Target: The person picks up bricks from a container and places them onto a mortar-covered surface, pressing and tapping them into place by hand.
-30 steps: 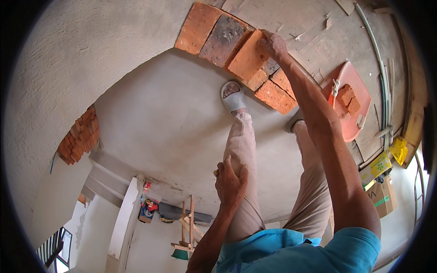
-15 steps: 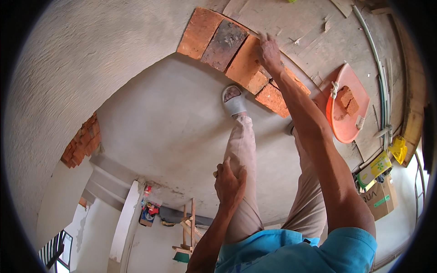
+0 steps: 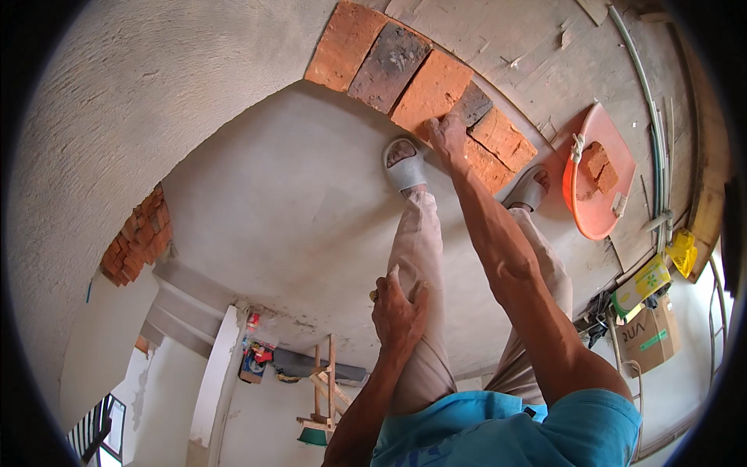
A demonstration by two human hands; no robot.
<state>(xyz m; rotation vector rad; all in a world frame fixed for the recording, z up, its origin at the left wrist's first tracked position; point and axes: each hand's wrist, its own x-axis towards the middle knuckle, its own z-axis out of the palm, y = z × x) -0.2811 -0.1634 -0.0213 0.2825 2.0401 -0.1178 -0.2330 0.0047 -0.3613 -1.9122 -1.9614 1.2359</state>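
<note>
A row of red and dark bricks (image 3: 345, 45) lies along the curved wall's floor edge at top centre. My right hand (image 3: 447, 134) touches the near edge of an orange brick (image 3: 433, 86) in the middle, its fingers curled over it; smaller brick pieces (image 3: 499, 134) lie just right. My left hand (image 3: 398, 311) rests on my left shin (image 3: 419, 241), fingers curled around a small yellowish thing I cannot make out. My sandalled feet (image 3: 404, 166) stand below the row. A pink plastic tray (image 3: 603, 210) holding brick pieces (image 3: 604, 167) sits at the right.
A brick stack (image 3: 136, 237) is at far left by steps (image 3: 187, 303). Long pipes (image 3: 646, 93), a yellow bag (image 3: 681, 253) and a cardboard box (image 3: 654, 335) lie at right. A wooden stand (image 3: 331, 373) is at bottom centre; a curved plastered wall (image 3: 117, 117) fills upper left.
My right hand has moved from the far edge of the orange brick down to its near edge, uncovering the small dark brick beside it. My left hand stays on my leg.
</note>
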